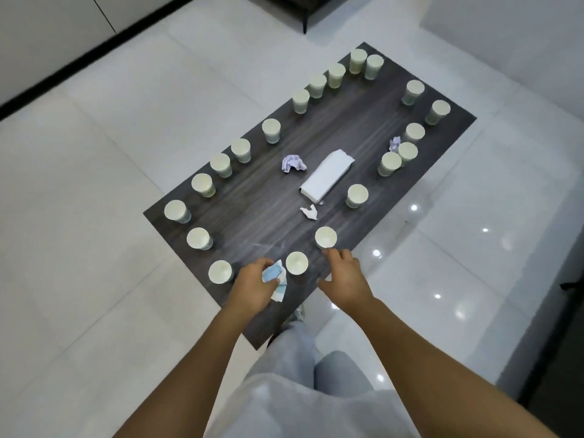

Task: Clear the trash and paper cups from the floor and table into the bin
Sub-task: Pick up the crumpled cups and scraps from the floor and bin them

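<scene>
Head view, sole entry. We stand at the near corner of a low dark table (262, 197), both arms reaching down over it.

Left hand (252, 284): our fingers curl round a crumpled blue-and-white scrap (275, 279), lifted just off the near edge. We judge it is gathered here so it can go to the bin with whatever else we collect.

Right hand (343, 276): released, fingers spread and holding nothing, its tips just beside the nearest paper cup (325, 237) on the right-hand edge. This reads as a reach for that cup. Whether fingertip and rim touch, we cannot tell.

Paper cups: many, upright, ranged along the left edge, the far corner and the right edge; one more (297, 263) stands between our two hands at the near edge.

Loose trash on the surface's middle: a crumpled purple wad (293, 163), a small white scrap (309, 212), a second purple wad (394, 143) among the right-edge cups.

White tissue pack (327, 174): lying flat at centre.

Bin: not in view. Task barely begun, in our judgement.
</scene>
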`<move>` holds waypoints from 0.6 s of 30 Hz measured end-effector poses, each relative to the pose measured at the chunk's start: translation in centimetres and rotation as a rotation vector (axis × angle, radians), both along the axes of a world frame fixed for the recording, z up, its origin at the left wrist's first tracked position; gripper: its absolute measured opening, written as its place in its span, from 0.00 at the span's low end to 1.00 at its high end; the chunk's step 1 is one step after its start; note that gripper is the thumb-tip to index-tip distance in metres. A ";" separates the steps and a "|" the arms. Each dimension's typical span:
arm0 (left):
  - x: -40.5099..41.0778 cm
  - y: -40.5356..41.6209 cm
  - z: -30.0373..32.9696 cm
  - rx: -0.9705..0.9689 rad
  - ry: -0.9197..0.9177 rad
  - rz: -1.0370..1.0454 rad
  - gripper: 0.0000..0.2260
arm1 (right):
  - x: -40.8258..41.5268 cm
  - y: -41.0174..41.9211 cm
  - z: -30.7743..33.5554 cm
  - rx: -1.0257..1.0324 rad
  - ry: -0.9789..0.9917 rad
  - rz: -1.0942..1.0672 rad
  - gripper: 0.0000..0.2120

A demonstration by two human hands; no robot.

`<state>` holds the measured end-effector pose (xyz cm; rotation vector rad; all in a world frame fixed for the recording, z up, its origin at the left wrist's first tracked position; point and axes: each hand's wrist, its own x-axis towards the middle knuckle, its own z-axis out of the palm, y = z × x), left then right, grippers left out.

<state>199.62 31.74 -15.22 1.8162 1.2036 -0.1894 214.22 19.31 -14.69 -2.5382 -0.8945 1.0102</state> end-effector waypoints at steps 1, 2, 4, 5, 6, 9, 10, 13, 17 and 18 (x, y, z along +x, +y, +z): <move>1.0 1.1 -0.1 -0.001 -0.004 -0.005 0.10 | 1.2 1.3 -0.3 -0.001 -0.001 0.000 0.26; 2.0 2.2 -0.3 -0.003 -0.006 -0.015 0.11 | 2.4 2.5 -0.6 0.005 -0.004 0.001 0.26; 3.6 4.0 -0.4 -0.013 0.002 -0.015 0.11 | 4.5 4.7 -1.4 0.010 -0.007 0.006 0.24; 4.3 4.8 -0.5 -0.018 0.010 -0.006 0.11 | 5.5 5.5 -1.8 -0.002 0.001 0.006 0.23; 5.0 5.4 -0.6 -0.023 0.017 0.005 0.11 | 6.4 6.3 -2.3 -0.018 0.010 0.009 0.23; 6.7 7.0 -1.6 -0.032 0.040 0.044 0.12 | 9.1 8.8 -4.3 -0.047 0.026 0.048 0.22; 7.3 7.5 -2.2 -0.030 0.048 0.061 0.11 | 10.0 9.7 -5.1 -0.054 0.032 0.059 0.22; 8.8 8.8 -3.7 -0.022 0.080 0.123 0.11 | 12.3 12.1 -7.6 -0.085 0.067 0.106 0.23; 10.6 9.7 -6.4 -0.056 0.102 0.172 0.13 | 14.8 14.7 -11.8 -0.135 0.078 0.185 0.23; 11.0 9.9 -7.3 -0.056 0.110 0.179 0.13 | 15.2 15.4 -13.1 -0.141 0.084 0.200 0.23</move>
